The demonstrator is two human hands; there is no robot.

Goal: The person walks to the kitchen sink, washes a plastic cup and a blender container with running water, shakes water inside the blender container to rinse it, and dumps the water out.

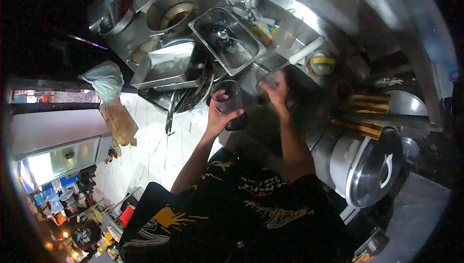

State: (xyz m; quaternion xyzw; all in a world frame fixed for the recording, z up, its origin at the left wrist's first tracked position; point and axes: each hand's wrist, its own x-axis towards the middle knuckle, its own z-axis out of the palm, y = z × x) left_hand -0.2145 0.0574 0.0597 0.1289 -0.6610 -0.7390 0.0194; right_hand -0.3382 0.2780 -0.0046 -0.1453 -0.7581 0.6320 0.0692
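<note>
The left hand is closing around a clear cup, which is sitting between thumb and fingers. The right hand is hovering beside it with fingers partly curled (whether they are holding anything, I cannot tell). A steel pan is lying just beyond both hands. Across the black shirt, white lettering is showing the word "people"; the yellow lettering is looking too warped to read.

Left fingers curled; right forearm forward
</note>
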